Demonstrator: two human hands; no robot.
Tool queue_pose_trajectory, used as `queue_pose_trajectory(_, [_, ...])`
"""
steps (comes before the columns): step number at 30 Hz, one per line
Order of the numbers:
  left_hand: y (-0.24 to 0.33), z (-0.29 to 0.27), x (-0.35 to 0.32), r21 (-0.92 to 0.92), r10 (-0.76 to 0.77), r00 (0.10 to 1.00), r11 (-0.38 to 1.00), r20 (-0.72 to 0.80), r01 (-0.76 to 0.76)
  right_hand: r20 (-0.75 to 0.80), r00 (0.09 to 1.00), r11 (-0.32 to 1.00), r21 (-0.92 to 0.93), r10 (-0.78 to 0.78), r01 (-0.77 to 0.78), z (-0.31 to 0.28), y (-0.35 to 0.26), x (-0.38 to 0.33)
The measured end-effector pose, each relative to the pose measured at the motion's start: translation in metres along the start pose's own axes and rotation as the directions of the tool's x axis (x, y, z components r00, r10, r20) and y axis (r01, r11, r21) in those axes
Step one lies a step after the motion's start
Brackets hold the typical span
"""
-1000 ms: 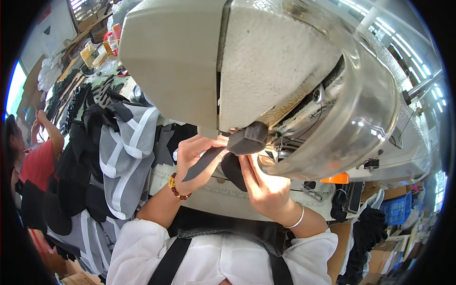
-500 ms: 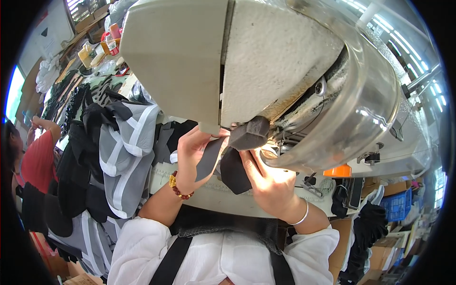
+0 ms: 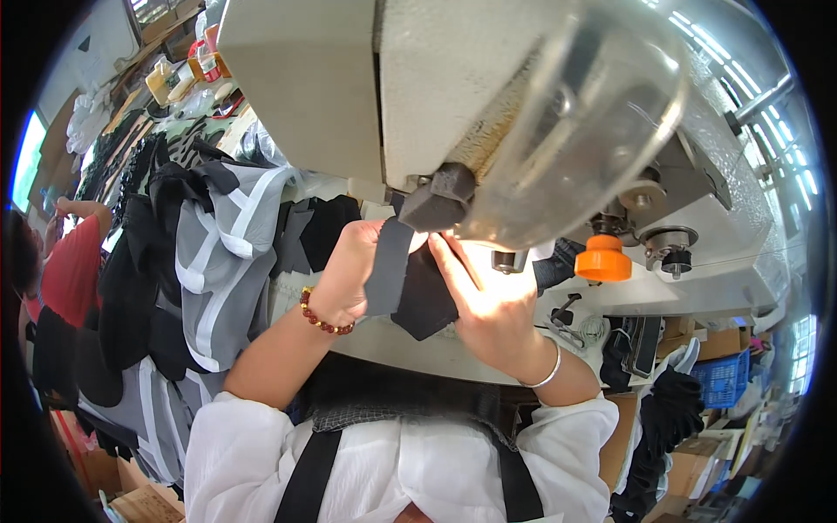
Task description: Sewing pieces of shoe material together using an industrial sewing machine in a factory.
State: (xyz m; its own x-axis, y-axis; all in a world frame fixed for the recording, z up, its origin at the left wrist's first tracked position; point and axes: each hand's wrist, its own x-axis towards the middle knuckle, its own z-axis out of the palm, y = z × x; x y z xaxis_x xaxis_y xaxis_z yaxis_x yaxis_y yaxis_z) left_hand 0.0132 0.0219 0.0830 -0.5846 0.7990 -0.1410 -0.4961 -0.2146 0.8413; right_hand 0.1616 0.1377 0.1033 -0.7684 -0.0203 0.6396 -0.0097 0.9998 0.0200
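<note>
A grey strap (image 3: 388,266) and a piece of black cloth (image 3: 425,292) are held up under the head of a large sewing machine (image 3: 453,96), above the pale counter (image 3: 418,344). The strap is gripped by the left hand (image 3: 349,275), whose fingers are closed around it; a bracelet of red beads (image 3: 323,318) is worn on that wrist. The black cloth is held by the right hand (image 3: 488,305), with the fingers pressed flat on its edge, just beside the strap; a thin silver bangle (image 3: 545,375) is seen on this wrist. The top of the strap reaches a dark block (image 3: 436,200) at the underside of the machine. To the right of the hands an orange knob (image 3: 603,261) is mounted on the machine. On the left a heap of grey and black garments (image 3: 209,253) is piled beside the counter. Farther left, another person in a red shirt (image 3: 70,270) is partly seen.
</note>
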Motion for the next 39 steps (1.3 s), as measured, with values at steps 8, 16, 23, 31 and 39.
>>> queue_pose_trajectory(8, [-0.005,-0.007,0.008,0.190,0.323,0.946,0.927,0.038,-0.324,-0.009,1.000,0.998,-0.055,-0.008,0.007,0.005,-0.004,0.003])
queue_pose_trajectory(16, [-0.024,-0.015,0.017,0.502,0.534,0.843,0.711,0.071,-0.492,0.080,0.997,0.982,-0.185,-0.019,0.034,0.008,-0.008,-0.007])
queue_pose_trajectory(23, [-0.002,-0.041,0.027,0.762,0.694,0.591,0.093,0.412,-0.641,0.070,0.997,0.967,-0.252,-0.011,0.028,0.005,-0.011,0.000])
queue_pose_trajectory(31, [0.018,-0.016,0.011,0.693,0.666,0.407,-0.235,0.625,-0.682,0.087,0.996,0.968,-0.252,0.011,0.011,0.007,-0.010,0.000])
queue_pose_trajectory(39, [0.021,-0.013,0.000,0.711,0.692,0.588,0.153,0.419,-0.687,-0.057,0.994,0.951,-0.300,-0.091,0.070,0.019,0.001,-0.004])
